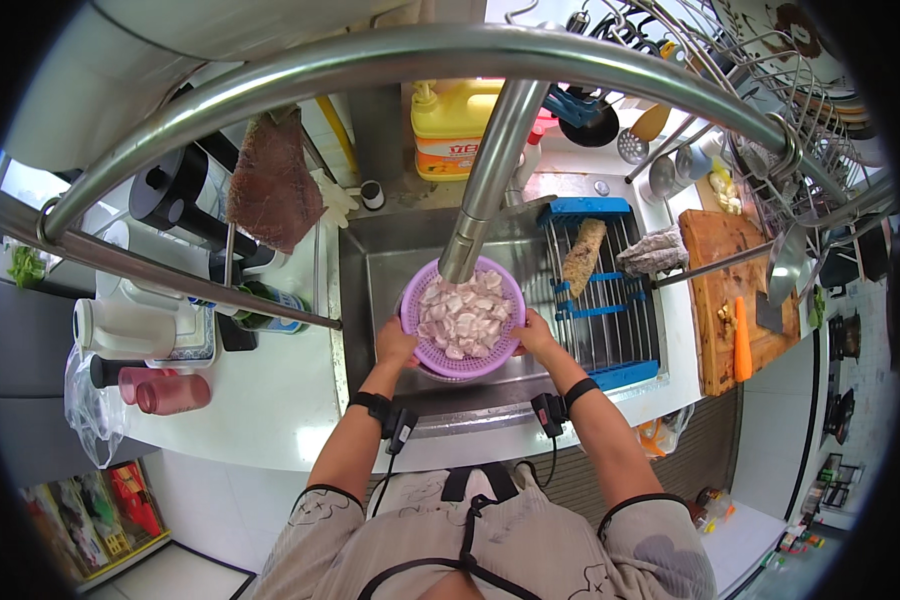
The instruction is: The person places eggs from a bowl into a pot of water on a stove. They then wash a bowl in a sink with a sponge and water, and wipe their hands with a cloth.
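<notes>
A round purple plastic colander (519,315) filled with pale pink pieces of raw meat (465,315) is held over the steel sink (420,244), under the end of the metal faucet (461,259). My left hand (396,343) grips its rim at the left, and my right hand (534,335) grips the rim at the right. The fingertips of both hands are partly hidden by the colander. Whether water runs from the faucet I cannot tell.
A drying rack (607,375) with a loofah (585,255) spans the sink's right side. Further right lies a wooden cutting board (709,300) with a carrot (742,341). Pink cups (172,394) stand left. A curved steel rack tube (420,56) crosses above the sink.
</notes>
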Demonstrator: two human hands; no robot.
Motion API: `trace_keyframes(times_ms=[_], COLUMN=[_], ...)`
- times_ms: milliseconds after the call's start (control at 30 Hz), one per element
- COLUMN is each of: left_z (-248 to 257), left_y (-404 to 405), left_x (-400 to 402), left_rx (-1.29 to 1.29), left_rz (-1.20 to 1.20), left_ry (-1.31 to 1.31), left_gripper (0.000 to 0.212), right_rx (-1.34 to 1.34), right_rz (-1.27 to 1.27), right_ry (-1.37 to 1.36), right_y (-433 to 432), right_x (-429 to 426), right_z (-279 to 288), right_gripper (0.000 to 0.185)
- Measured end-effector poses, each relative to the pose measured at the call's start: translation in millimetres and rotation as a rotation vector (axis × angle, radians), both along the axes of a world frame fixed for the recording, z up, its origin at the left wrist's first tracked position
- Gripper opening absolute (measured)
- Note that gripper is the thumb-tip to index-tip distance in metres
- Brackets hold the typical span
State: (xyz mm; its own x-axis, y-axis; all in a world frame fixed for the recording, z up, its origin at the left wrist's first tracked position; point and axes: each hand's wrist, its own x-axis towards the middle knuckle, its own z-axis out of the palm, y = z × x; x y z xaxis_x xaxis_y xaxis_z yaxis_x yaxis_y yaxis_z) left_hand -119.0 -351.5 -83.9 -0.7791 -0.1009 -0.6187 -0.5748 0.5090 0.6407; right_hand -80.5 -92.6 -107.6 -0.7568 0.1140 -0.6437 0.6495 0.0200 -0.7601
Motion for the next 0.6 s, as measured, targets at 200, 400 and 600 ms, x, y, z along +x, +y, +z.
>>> trace_keyframes(times_ms=[200,400,600], left_z=[13.6,2.1,38.9], left_y=[-29.0,-36.4,-22.6], left_x=[-8.7,-4.0,11.0], left_rx=[-0.007,0.095,0.239], left_rz=[-0.039,0.025,0.082], left_ry=[-0.009,0.008,-0.092], left_gripper=[0.018,0.017,0.02], right_rx=[-0.037,0.051,0.23], right_rz=[0.052,0.057,0.031], right_ry=[0.057,0.072,0.227], right_y=[-19.5,-11.9,-10.6], right_x=[-0.3,17.0,12.9], right_z=[4.1,8.0,39.5], right_gripper=[0.031,0.037,0.029])
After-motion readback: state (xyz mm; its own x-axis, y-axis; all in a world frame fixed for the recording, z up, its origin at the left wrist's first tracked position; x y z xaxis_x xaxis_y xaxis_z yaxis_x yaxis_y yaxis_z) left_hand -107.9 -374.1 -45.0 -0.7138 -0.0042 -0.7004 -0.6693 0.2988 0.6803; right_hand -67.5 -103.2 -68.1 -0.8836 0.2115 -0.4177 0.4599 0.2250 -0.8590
